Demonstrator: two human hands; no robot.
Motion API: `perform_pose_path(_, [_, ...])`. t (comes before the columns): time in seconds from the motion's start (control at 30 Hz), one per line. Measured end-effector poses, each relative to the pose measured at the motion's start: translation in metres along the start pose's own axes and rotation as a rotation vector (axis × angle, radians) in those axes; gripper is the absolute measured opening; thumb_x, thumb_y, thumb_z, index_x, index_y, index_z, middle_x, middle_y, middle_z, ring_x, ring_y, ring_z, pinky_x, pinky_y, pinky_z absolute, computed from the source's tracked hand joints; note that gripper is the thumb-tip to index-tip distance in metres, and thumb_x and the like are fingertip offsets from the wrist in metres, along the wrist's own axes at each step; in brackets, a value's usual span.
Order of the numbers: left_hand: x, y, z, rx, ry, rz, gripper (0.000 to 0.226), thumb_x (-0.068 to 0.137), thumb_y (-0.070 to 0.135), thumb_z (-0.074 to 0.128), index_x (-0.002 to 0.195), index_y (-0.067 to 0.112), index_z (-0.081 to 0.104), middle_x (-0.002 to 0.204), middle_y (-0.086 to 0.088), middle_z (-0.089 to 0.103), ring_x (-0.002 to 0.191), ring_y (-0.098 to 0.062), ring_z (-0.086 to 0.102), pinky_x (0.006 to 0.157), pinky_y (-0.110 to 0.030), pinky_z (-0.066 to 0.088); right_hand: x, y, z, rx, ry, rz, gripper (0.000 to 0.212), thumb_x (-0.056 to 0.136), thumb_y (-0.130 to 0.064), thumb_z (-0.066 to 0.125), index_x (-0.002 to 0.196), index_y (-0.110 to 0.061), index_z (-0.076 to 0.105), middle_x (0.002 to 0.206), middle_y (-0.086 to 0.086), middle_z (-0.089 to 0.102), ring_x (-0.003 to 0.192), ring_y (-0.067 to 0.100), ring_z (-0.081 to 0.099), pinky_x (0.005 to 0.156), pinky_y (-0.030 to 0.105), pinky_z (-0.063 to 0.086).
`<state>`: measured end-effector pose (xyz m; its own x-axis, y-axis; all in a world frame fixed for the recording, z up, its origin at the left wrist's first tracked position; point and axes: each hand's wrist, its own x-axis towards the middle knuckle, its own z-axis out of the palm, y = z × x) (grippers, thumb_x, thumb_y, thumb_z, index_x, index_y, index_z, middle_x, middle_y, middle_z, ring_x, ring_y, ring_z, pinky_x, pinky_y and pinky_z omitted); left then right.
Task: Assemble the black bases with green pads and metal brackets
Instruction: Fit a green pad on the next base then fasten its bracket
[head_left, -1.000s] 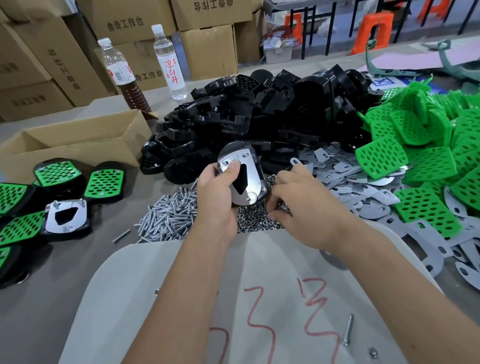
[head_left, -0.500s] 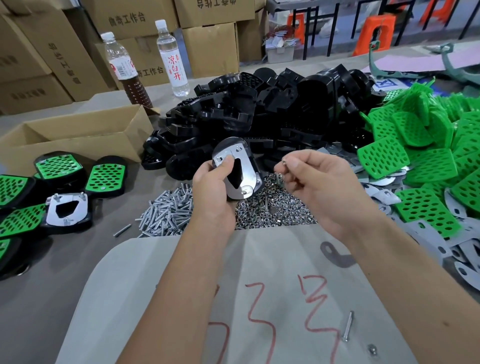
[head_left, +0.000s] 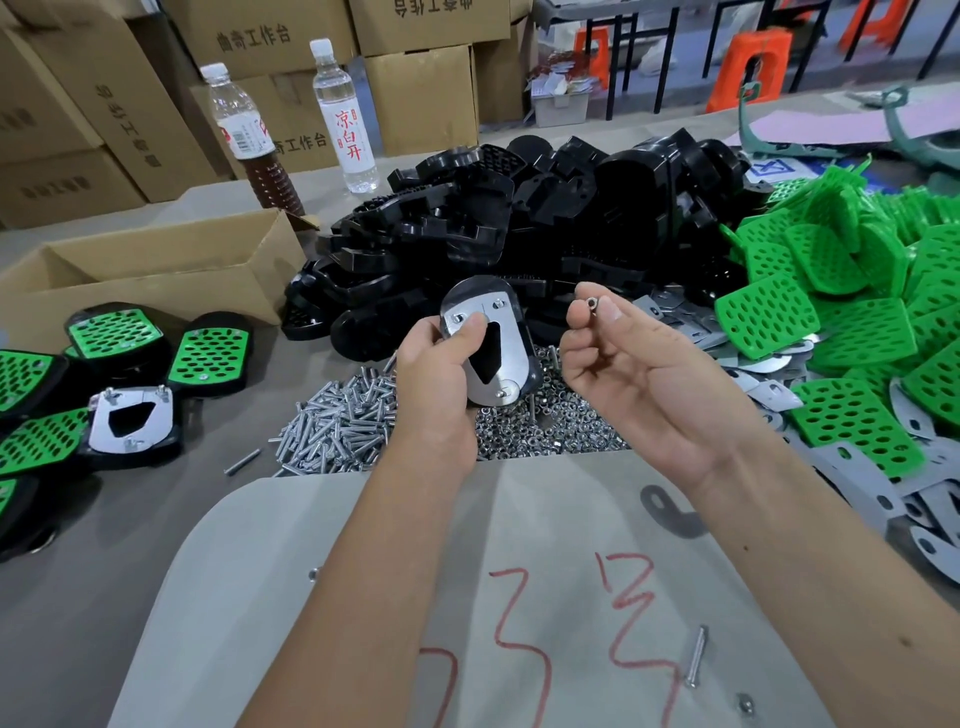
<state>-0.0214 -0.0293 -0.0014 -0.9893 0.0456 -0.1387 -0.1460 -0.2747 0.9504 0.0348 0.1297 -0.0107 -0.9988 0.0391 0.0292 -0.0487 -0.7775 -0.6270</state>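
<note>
**Nut ready for base w/ bracket**

Left hand (head_left: 436, 387) grips the base (head_left: 525, 358) by its edge, thumb on the bracket (head_left: 501, 353), held above the nut pile (head_left: 540, 431). Right hand (head_left: 644, 374) pinches a nut (head_left: 590, 303) at its fingertips, just beside the base. Base looks light, rigid plastic; bracket is flat shiny steel, prob. slippery. Nut is tiny, easy to drop, so pinch its flats.

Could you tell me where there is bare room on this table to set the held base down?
Bare grey board lies below both forearms, bordered by the screw pile above and red scribbles. Crowded: black bases ahead, green pads right, finished units left.
</note>
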Motion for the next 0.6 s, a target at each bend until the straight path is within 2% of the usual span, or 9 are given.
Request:
perform_pose_path(0.33, [-0.003,0.0,0.003,0.027,-0.022,0.038,0.007,0.1,0.011,0.066,0.097,0.01,0.059,0.085,-0.002,0.069,0.077,-0.017,0.066,0.073,-0.037,0.051,-0.003,-0.002,0.007,0.145,0.004,0.021,0.016,0.09,-0.016,0.07,0.094,-0.007,0.082,0.091,0.005,0.07,0.078,0.014,0.063,0.072,0.022,0.054])
perform_pose_path(0.43, [-0.003,-0.001,0.004,0.053,-0.032,0.071,0.008,0.099,0.011,0.066,0.095,0.01,0.059,0.085,-0.002,0.066,0.076,-0.017,0.062,0.069,-0.034,0.049,-0.004,-0.002,0.009,0.126,0.011,0.008,0.015,0.09,-0.017,0.069,0.091,-0.009,0.082,0.089,0.005,0.07,0.077,0.013,0.062,0.072,0.021,0.053])
perform_pose_path(0.5, [-0.003,-0.002,0.005,0.082,-0.05,0.098,0.008,0.099,0.01,0.067,0.095,0.011,0.059,0.087,-0.003,0.065,0.077,-0.016,0.062,0.068,-0.031,0.049,-0.004,-0.001,0.01,-0.011,0.018,-0.057,0.014,0.089,-0.016,0.07,0.091,-0.011,0.083,0.088,0.004,0.072,0.077,0.012,0.061,0.073,0.021,0.052])
perform_pose_path(0.53, [-0.004,-0.002,0.006,0.102,-0.059,0.115,0.008,0.099,0.01,0.067,0.094,0.012,0.06,0.087,-0.003,0.066,0.078,-0.016,0.063,0.068,-0.031,0.05,-0.004,0.0,0.01,-0.168,0.041,-0.128,0.012,0.09,-0.015,0.071,0.091,-0.013,0.083,0.088,0.004,0.074,0.077,0.012,0.062,0.073,0.021,0.053])
perform_pose_path(0.6, [-0.005,-0.004,0.008,0.157,-0.069,0.17,0.01,0.098,0.008,0.068,0.093,0.013,0.061,0.086,-0.001,0.067,0.078,-0.013,0.063,0.069,-0.028,0.051,-0.005,0.001,0.011,-0.646,0.143,-0.353,0.013,0.092,-0.008,0.074,0.09,-0.019,0.081,0.086,0.0,0.079,0.078,0.011,0.069,0.075,0.022,0.055])
